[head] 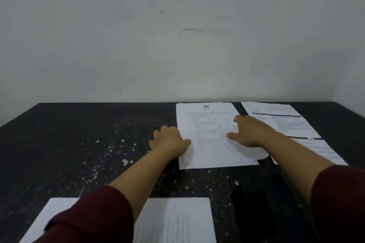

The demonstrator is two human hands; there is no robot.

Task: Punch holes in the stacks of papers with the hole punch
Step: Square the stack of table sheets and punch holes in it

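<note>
Reaching: both bare arms stretch forward over the dark speckled tabletop to a stack of white printed papers with a round emblem at its top.
Left hand: it sits at the stack's left edge, thumb lying on the sheet and fingers curled at the edge; whether the fingers grip under the paper cannot be told.
Right hand: it lies palm down and relaxed on the right part of the same stack, fingers spread flat, grasping nothing.
Second stack: more white printed sheets with black bars lie just right of the first, partly under the right forearm.
Near stack: a white paper pile rests at the table's near edge, crossed by the left maroon sleeve.
Hole punch: a black blocky hole punch stands on the table near the bottom right, between the near pile and the right maroon sleeve, untouched by either hand.
Backdrop: a plain pale wall rises behind the table.
</note>
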